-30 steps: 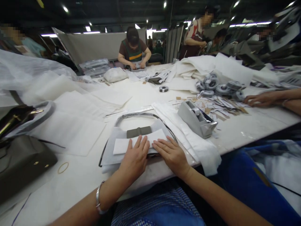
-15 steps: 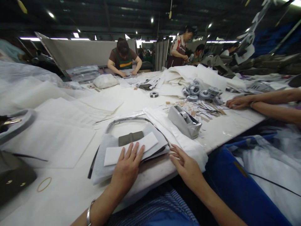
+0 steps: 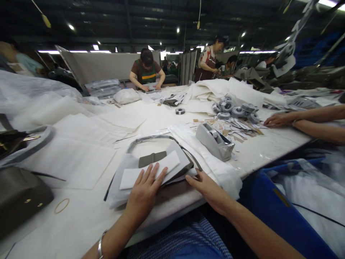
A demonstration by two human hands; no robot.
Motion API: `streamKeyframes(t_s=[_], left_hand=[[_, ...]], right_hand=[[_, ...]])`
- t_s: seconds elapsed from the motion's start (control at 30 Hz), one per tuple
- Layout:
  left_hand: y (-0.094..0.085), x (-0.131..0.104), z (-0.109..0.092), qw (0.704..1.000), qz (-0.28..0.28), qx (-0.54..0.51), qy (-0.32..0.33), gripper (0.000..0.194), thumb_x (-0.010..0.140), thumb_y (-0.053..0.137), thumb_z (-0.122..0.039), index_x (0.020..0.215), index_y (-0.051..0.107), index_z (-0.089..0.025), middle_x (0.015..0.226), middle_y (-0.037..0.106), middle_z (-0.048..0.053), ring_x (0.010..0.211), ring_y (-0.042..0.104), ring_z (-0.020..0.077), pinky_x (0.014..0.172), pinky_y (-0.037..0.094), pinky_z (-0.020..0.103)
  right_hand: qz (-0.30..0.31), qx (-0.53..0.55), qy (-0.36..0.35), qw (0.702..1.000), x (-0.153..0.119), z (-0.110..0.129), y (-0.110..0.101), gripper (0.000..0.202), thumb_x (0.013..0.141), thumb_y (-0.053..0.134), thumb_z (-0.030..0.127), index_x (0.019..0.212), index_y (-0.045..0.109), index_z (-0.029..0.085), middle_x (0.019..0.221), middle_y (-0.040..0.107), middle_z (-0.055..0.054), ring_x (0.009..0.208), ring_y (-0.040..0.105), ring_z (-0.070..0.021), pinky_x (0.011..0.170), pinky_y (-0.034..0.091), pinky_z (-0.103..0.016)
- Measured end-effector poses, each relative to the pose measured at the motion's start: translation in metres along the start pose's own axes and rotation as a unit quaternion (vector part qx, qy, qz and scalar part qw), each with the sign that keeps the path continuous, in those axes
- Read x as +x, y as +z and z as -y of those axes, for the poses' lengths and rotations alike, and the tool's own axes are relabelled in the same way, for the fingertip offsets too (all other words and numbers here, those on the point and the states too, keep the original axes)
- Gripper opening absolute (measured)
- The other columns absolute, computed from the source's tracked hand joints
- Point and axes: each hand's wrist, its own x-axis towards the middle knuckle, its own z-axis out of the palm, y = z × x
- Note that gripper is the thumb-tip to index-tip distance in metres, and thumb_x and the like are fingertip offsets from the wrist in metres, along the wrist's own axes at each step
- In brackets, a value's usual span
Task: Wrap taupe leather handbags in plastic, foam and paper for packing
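Now | hands (image 3: 145, 185) at wrapped bag (image 3: 152, 158) | table edge (image 3: 172, 214) close | dispenser (image 3: 215, 143) apart

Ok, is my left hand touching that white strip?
Touching. The head view shows the left hand with its fingers spread across the top of the white strip.

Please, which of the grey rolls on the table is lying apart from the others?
The single roll, to the left of the other rolls, which lie bunched together.

No readable text, brand, number or sign that I can see. Slips (image 3: 246, 126) on desk (image 3: 272, 144), tape dispenser (image 3: 215, 142), bag (image 3: 152, 158) in front of me: nothing legible.
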Motion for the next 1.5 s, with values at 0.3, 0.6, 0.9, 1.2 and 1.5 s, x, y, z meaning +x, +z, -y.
streamKeyframes(t_s=[0.3,0.6,0.9,1.2,1.5], left_hand=[[0.006,-0.008,-0.005,0.999,-0.035,0.012,-0.035,0.073,0.094,0.045,-0.008,0.158,0.012,-0.021,0.159,0.026,0.017,0.147,0.023,0.0343,0.113,0.036,0.055],[0.001,-0.008,0.007,0.997,-0.064,0.007,-0.032,0.068,0.099,0.041,-0.017,0.158,0.007,-0.022,0.157,0.032,0.015,0.145,0.03,0.0323,0.112,0.041,0.051],[-0.001,-0.006,0.024,0.988,-0.13,-0.019,-0.082,0.06,0.102,0.039,-0.033,0.157,0.018,-0.023,0.155,0.039,0.01,0.141,0.04,0.0304,0.109,0.045,0.046],[0.001,-0.001,0.026,0.981,-0.165,-0.016,-0.101,0.06,0.101,0.045,-0.033,0.156,0.024,-0.021,0.153,0.042,0.01,0.138,0.044,0.0285,0.11,0.043,0.042],[-0.003,-0.001,0.026,0.983,-0.147,-0.019,-0.112,0.062,0.1,0.046,-0.029,0.157,0.021,-0.022,0.154,0.041,0.01,0.139,0.043,0.0291,0.108,0.046,0.045]], right_hand=[[-0.022,0.301,0.129,0.945,0.007,0.008,0.03,0.046,0.075,0.081,0.04,0.113,0.066,0.021,0.112,0.071,-0.008,0.1,0.069,-0.0246,0.086,0.059,-0.042],[0.046,0.171,0.063,0.982,0.012,0.007,0.011,0.044,0.083,0.073,0.042,0.12,0.062,0.02,0.109,0.073,-0.007,0.098,0.071,-0.0246,0.079,0.062,-0.04],[0.04,-0.565,-0.2,0.799,0.072,-0.044,-0.076,0.038,0.085,0.069,0.013,0.122,0.067,0.017,0.145,0.052,-0.018,0.141,0.038,-0.0397,0.111,0.027,-0.068],[0.048,-0.535,-0.168,0.826,0.1,-0.042,-0.072,0.017,0.093,0.061,0.019,0.088,0.075,0.024,0.12,0.072,-0.005,0.129,0.054,-0.032,0.113,0.021,-0.067],[0.22,-0.338,-0.133,0.905,0.056,-0.003,-0.036,0.025,0.098,0.053,0.034,0.106,0.075,0.025,0.11,0.076,-0.003,0.104,0.07,-0.0199,0.096,0.051,-0.031]])
